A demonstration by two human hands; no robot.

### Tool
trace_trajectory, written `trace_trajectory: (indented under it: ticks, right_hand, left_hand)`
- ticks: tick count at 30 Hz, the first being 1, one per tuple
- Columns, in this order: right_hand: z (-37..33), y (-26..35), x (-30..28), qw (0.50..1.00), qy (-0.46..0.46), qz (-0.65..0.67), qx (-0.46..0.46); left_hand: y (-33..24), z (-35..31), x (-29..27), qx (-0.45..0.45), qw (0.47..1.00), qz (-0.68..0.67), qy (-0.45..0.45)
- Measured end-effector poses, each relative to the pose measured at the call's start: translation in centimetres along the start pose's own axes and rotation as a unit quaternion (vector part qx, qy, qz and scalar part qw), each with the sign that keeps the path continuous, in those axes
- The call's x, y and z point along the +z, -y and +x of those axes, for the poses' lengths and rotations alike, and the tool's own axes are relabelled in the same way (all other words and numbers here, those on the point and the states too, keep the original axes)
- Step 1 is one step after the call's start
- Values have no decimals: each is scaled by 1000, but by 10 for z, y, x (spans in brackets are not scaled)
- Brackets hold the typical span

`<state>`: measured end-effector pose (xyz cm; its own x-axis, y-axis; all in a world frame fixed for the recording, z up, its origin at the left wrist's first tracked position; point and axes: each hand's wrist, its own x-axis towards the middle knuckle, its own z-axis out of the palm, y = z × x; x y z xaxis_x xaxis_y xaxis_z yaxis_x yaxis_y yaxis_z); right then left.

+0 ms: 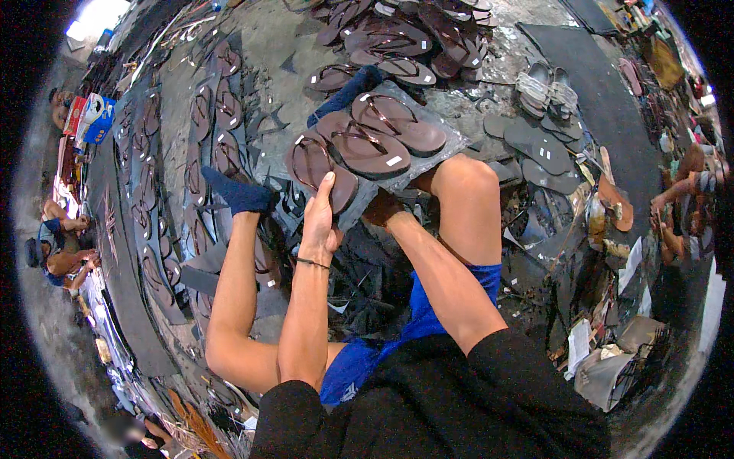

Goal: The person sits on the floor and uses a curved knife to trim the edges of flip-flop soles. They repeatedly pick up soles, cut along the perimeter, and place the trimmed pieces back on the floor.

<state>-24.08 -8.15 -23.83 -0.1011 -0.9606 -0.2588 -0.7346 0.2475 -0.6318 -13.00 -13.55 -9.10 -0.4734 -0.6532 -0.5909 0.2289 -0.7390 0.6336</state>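
Three brown flip-flops, a left one (324, 170), a middle one (365, 144) and a right one (401, 122), lie side by side on a shiny sheet of clear plastic (449, 136) in front of me. With my left hand (319, 218), I grip the left flip-flop and the sheet's near edge, thumb on top of the sole. My right hand (384, 208) is under the near edge of the plastic, beside the middle flip-flop's heel. Its fingers are hidden. A dark strap circles my left wrist.
A heap of brown flip-flops (397, 38) lies ahead. Rows of flip-flops (228, 107) cover the floor at left. Grey loose soles (539, 149) and worn sandals (547, 90) lie at right. Black scraps (375, 268) fill the space between my legs. Other people sit at both sides.
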Motion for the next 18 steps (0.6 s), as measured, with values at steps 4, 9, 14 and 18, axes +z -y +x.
trace_trajectory:
  ticks: [4,9,14,18]
  right_hand:
    - [15,-23,14,991,-85,84,-60]
    - [47,-25,5,988,-125,82,-39]
    - [85,-23,0,988,-150,35,11]
    - [95,-1,5,993,-110,34,16]
  left_hand:
    - [-8,2,0,-11,1000,9,7]
    - [-10,-2,8,0,999,51,-6]
    - [-11,-2,-5,-16,996,88,25]
    - [-13,-10,-5,19,991,124,-42]
